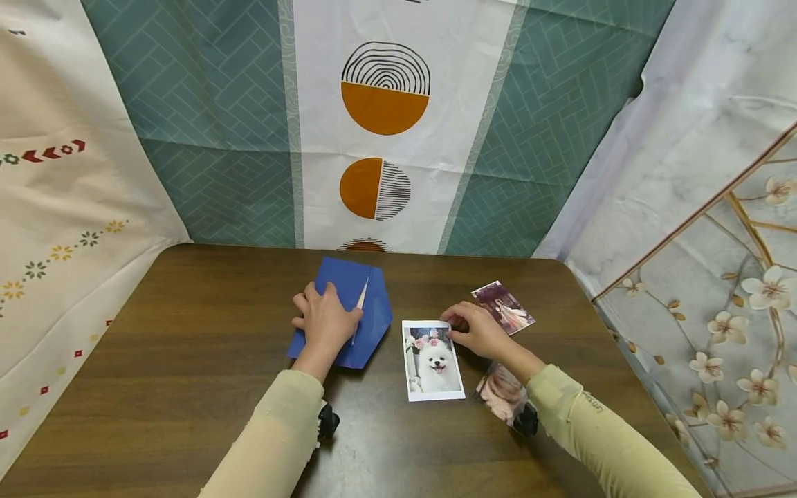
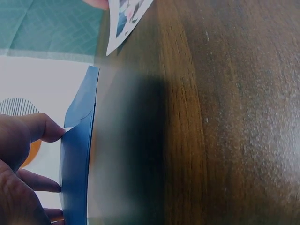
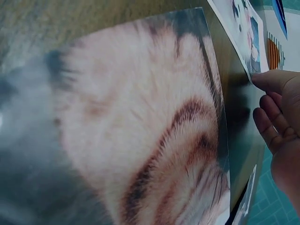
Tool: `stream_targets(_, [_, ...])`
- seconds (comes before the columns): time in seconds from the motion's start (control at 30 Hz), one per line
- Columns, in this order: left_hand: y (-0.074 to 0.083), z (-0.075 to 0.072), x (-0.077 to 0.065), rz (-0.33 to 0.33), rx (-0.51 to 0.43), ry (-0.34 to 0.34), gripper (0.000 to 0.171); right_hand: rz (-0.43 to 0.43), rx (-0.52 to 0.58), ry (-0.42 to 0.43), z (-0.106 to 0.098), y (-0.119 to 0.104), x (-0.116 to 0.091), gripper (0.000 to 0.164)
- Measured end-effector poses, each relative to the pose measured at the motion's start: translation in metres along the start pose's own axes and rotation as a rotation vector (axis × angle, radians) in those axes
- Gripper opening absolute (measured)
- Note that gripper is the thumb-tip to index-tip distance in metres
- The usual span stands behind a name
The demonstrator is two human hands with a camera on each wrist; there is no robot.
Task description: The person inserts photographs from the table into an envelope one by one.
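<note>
A blue envelope [image 1: 367, 332] lies on the table with a narrow pale gap showing along its flap. My left hand [image 1: 326, 319] rests on it, thumb and fingers spread; in the left wrist view the fingertips [image 2: 55, 133] touch its upper face. To the right is a white-bordered photo [image 1: 434, 380] of a fluffy white dog with pink flowers. My right hand [image 1: 478, 330] pinches this photo at its far right corner, and in the right wrist view the thumb and forefinger meet at its edge. The other right-hand fingers are loosely bent.
A purplish photo [image 1: 503, 308] lies beyond my right hand. Under the right wrist is a photo of a furry animal [image 1: 501, 393], partly covered by the forearm. The brown wooden table [image 1: 187, 387] is bordered by patterned cloths [image 1: 236, 138] at the back and sides.
</note>
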State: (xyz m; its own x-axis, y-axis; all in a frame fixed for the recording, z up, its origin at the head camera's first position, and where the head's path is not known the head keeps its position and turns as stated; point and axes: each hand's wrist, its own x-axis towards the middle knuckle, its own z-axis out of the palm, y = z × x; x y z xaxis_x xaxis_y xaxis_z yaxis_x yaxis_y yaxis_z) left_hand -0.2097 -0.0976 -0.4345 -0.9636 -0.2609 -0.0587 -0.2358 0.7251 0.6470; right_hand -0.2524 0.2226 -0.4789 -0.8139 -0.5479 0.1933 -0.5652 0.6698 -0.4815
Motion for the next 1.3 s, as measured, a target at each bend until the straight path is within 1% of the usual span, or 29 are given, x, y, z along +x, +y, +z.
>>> stream_targets(0.17, [0.0, 0.0, 0.0, 0.002, -0.001, 0.003, 0.081, 0.033, 0.061, 0.024, 0.002, 0.001, 0.0, 0.018])
stream_targets(0.27, [0.0, 0.0, -0.001, 0.003, -0.001, 0.004, 0.081, 0.085, 0.113, 0.049, 0.001, 0.001, 0.0, 0.015])
stream_targets(0.33, [0.0, 0.0, -0.001, 0.002, -0.003, 0.004, 0.081, 0.12, 0.168, 0.063, -0.001, 0.001, 0.001, 0.014])
stream_targets(0.43, [-0.001, -0.001, -0.001, 0.003, -0.005, 0.006, 0.081, 0.152, 0.265, 0.076, -0.006, 0.001, 0.004, 0.012])
stream_targets(0.53, [-0.001, -0.001, 0.0, 0.006, -0.007, 0.008, 0.081, 0.181, 0.375, 0.068, -0.012, 0.001, 0.007, 0.013])
stream_targets(0.7, [0.0, -0.001, 0.0, 0.007, -0.01, 0.007, 0.081, 0.277, 0.59, 0.028, -0.02, -0.001, 0.011, 0.02])
stream_targets(0.83, [0.001, -0.001, 0.0, 0.012, -0.012, 0.008, 0.081, 0.36, 0.773, 0.012, -0.025, -0.002, 0.016, 0.026])
stream_targets(0.93, [0.001, -0.001, 0.001, 0.018, -0.017, 0.01, 0.081, 0.383, 0.872, 0.023, -0.028, -0.003, 0.02, 0.025])
stream_targets(1.07, [0.002, -0.001, 0.001, 0.017, -0.021, 0.007, 0.081, 0.392, 0.933, 0.046, -0.031, -0.005, 0.025, 0.021])
stream_targets(1.3, [0.004, 0.0, 0.002, 0.018, -0.021, 0.017, 0.081, 0.435, 0.952, 0.065, -0.034, -0.012, 0.035, 0.012])
